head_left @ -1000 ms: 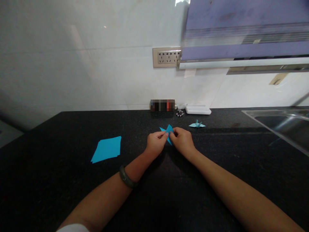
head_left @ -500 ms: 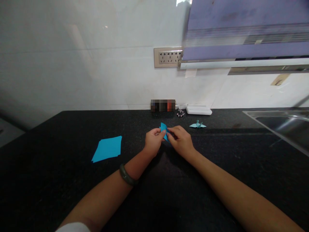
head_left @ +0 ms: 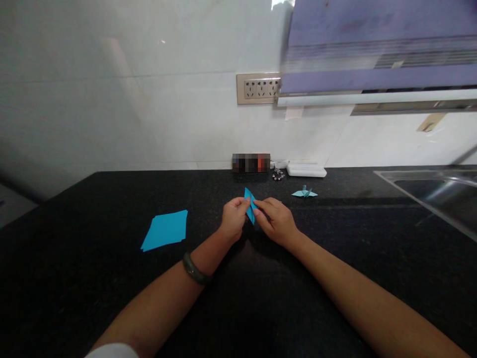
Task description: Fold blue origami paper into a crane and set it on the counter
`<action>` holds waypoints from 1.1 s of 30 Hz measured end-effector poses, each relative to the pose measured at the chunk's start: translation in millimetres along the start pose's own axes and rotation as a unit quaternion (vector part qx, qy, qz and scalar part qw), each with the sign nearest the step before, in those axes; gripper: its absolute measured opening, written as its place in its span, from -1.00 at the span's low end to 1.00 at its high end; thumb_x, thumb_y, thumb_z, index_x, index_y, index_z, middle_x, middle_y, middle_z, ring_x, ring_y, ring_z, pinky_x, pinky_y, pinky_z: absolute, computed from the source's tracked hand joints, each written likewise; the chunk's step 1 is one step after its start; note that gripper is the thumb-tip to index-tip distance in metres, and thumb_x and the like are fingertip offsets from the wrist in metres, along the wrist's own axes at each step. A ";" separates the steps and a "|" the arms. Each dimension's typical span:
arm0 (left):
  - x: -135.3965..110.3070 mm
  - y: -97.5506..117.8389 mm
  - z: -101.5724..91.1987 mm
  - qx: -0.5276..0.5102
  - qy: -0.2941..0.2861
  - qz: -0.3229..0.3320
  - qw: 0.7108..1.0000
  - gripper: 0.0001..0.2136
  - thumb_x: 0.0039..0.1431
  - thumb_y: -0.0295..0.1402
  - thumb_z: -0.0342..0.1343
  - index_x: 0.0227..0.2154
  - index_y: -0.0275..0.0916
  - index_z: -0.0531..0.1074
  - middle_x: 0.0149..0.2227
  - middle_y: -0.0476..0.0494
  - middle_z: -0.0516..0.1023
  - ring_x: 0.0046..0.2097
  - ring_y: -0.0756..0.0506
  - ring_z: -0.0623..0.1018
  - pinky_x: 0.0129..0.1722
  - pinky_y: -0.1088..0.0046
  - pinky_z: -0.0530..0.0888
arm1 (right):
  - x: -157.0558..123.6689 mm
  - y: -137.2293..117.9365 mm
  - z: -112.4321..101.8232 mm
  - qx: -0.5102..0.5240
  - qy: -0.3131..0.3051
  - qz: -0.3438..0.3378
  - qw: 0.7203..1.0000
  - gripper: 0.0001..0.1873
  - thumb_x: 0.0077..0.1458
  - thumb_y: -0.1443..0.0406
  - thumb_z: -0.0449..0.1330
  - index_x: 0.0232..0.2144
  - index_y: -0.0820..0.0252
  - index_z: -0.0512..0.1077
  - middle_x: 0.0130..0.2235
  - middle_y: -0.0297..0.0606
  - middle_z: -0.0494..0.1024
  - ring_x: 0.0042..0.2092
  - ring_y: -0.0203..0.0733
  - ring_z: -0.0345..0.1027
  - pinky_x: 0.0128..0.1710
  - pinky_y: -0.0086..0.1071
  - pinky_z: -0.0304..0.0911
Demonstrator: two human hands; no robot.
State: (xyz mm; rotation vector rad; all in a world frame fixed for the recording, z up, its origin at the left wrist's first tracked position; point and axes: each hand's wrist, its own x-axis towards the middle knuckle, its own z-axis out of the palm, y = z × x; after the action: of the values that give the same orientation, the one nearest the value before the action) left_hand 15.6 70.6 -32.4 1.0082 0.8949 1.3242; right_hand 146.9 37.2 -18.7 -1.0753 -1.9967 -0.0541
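Between my hands is a small folded piece of blue paper point(head_left: 250, 211), pointed at its top and bottom. My left hand point(head_left: 234, 217) pinches its left side, thumb on the near face. On the other side, the thumb and fingers of my right hand point(head_left: 278, 219) are closed on its right edge. To the left, a stack of blue paper sheets point(head_left: 166, 230) lies on the dark counter point(head_left: 223, 308). A folded paper crane point(head_left: 304, 193) in light blue stands behind and right of my right hand.
Along the wall are a blurred-out box point(head_left: 251, 163), a beaded bracelet point(head_left: 278, 174) and a white oblong object point(head_left: 306, 170). A metal sink point(head_left: 439, 191) is set into the counter at right. Wall sockets point(head_left: 259, 88) and a purple range hood point(head_left: 372, 44) are above.
The folded blue paper has turned, so it shows as a narrower upright diamond. Both hands have shifted slightly left with it, and the right fingers have moved along its edge.
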 end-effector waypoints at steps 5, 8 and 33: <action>-2.0 1.0 0.4 0.021 -0.007 -0.001 1.000 -0.73 -0.16 -0.18 0.19 -0.56 -0.32 0.39 -0.64 0.03 0.36 -0.61 0.10 0.31 -0.60 0.59 0.24 | 3.1 1.8 2.7 0.106 0.038 0.104 0.988 -0.78 0.08 0.29 0.02 -0.29 0.25 0.42 -0.36 -0.20 0.45 -0.33 -0.23 0.31 -0.31 -0.36 0.24; -3.8 2.0 1.3 0.042 -0.013 0.004 0.999 -0.73 -0.16 -0.17 0.19 -0.55 -0.32 0.41 -0.63 0.03 0.36 -0.60 0.10 0.31 -0.59 0.59 0.26 | 5.0 6.6 6.7 0.177 0.048 0.181 0.966 -0.79 0.03 0.25 0.07 -0.33 0.22 0.44 -0.38 -0.23 0.45 -0.38 -0.25 0.30 -0.38 -0.38 0.25; -7.1 4.3 2.6 0.045 -0.055 -0.016 0.997 -0.73 -0.18 -0.25 0.22 -0.45 -0.38 0.47 -0.52 -0.11 0.50 -0.51 -0.01 0.46 -0.46 0.45 0.42 | 5.7 14.0 11.9 0.330 0.028 0.315 0.889 -0.74 -0.08 0.16 0.14 -0.47 0.24 0.49 -0.55 -0.30 0.43 -0.58 -0.31 0.23 -0.61 -0.44 0.17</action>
State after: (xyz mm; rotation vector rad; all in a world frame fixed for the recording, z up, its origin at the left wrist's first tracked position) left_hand 16.2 63.2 -27.7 1.1219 0.8903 1.1973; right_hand 147.3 54.6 -27.0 -1.1696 -1.3499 0.8663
